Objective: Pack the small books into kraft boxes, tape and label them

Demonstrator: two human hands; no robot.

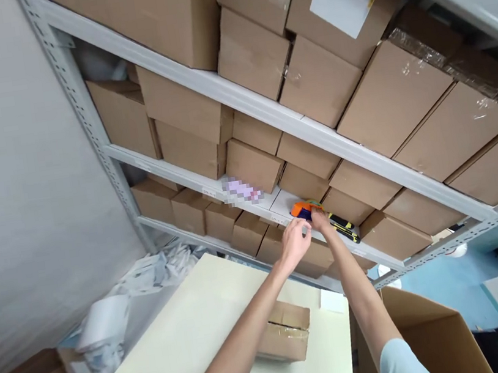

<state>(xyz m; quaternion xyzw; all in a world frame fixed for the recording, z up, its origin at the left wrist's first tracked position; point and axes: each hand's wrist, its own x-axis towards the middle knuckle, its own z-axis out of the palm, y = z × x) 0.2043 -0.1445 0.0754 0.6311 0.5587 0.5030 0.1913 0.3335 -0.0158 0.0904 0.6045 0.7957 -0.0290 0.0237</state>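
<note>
My right hand (320, 220) reaches to the middle shelf, with its fingers closed at an orange and blue tape dispenser (301, 209) there. The dispenser's far side is partly covered by the fingers. Just left of it, my left hand (296, 238) is raised in front of the shelf edge, thumb and fingers curled together. Whatever may be between those fingers is too small to make out. Black and yellow utility knives (347, 231) lie on the shelf to the right of my right hand. Below my arms, a taped cardboard box (284, 333) sits on the pale table (188, 318).
Metal shelving (197, 79) full of cardboard boxes spans the view ahead. A large open carton (430, 334) stands right of the table. A white roll (105, 321) and crumpled plastic lie at the left by the wall. A white paper (333, 300) lies on the table's far right corner.
</note>
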